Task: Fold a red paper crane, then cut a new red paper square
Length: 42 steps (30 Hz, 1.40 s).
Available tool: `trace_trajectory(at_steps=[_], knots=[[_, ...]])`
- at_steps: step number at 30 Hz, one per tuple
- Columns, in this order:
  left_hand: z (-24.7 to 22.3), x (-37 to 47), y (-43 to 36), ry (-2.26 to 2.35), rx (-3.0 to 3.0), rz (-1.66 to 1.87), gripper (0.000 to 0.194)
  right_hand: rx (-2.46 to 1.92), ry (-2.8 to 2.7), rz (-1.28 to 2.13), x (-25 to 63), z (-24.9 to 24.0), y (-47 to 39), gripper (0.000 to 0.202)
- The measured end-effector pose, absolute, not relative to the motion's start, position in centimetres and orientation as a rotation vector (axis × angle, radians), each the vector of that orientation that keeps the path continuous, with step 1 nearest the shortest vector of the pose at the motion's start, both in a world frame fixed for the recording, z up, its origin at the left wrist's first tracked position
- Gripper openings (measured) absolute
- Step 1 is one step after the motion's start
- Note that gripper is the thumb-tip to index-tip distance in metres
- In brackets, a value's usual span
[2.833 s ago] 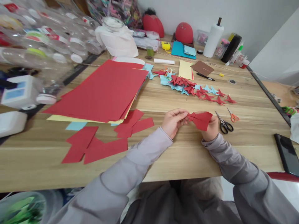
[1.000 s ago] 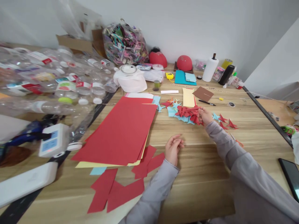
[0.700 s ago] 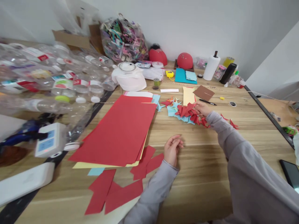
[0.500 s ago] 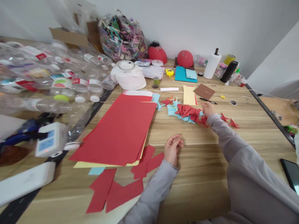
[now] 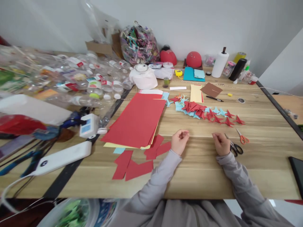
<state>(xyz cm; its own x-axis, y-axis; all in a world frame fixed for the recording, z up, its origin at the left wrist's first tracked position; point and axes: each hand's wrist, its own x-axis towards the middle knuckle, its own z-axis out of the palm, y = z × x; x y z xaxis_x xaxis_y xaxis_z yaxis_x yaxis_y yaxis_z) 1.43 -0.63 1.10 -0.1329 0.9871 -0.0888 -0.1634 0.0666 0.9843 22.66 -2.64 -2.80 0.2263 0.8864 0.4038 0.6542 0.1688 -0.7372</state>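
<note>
My left hand (image 5: pixel 180 142) rests over the wooden table with its fingers curled together, and nothing shows in it. It is just right of the cut red paper pieces (image 5: pixel 163 148) and the stack of large red sheets (image 5: pixel 137 119). My right hand (image 5: pixel 221 144) is closed in a loose fist, nothing visible inside. Beside it lie black-handled scissors (image 5: pixel 237 149), partly hidden by the hand, and orange-handled scissors (image 5: pixel 243 138). Beyond both hands are folded red paper cranes (image 5: pixel 194 107), several standing apart at the right, and light blue cranes (image 5: pixel 216 110).
Plastic bottles (image 5: pixel 94 88) crowd the left side. A white power strip (image 5: pixel 63 157) lies at the left front. At the back stand a paper roll (image 5: pixel 220 64) and a yellow tape measure (image 5: pixel 178 73). A phone (image 5: pixel 297 173) sits at the right edge.
My right hand has drawn back from the red cranes toward me, uncovering several red and blue cranes. My left hand has stayed near the cut pieces. The view has shifted.
</note>
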Motion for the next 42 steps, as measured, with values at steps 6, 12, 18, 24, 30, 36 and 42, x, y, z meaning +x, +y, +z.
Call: trace_trajectory(at_steps=[6, 12, 18, 24, 30, 36, 42], knots=[[3.6, -4.1, -1.9, 1.643, 1.765, 0.906, 0.016, -1.578, -1.515, 0.29, 22.7, -2.7, -1.7, 0.038], [4.3, -11.3, 0.8, 2.43, 1.927, 0.198, 0.035, -1.558, -1.597, 0.294, 22.3, -2.4, -1.4, 0.041], [2.7, -12.8, 2.2, 2.356, 1.956, -0.159, 0.041, -1.558, -1.584, 0.275, 22.4, -2.9, -1.2, 0.039], [3.4, -14.3, 2.2, 2.25, 1.941, -0.122, 0.042, -1.568, -1.563, 0.321, 22.5, -3.1, -1.1, 0.039], [3.2, -14.8, 2.1, 2.297, 1.931, -0.004, 0.052, -1.591, -1.495, 0.394, 23.0, -3.8, -0.8, 0.039], [3.6, -14.6, 1.8, 2.263, 1.958, -0.042, 0.051, -1.596, -1.41, 0.396, 23.7, -4.8, -0.3, 0.039], [4.4, -13.3, 1.7, 2.28, 2.016, -0.252, 0.044, -1.611, -1.427, 0.363, 23.7, -4.7, -0.3, 0.039]])
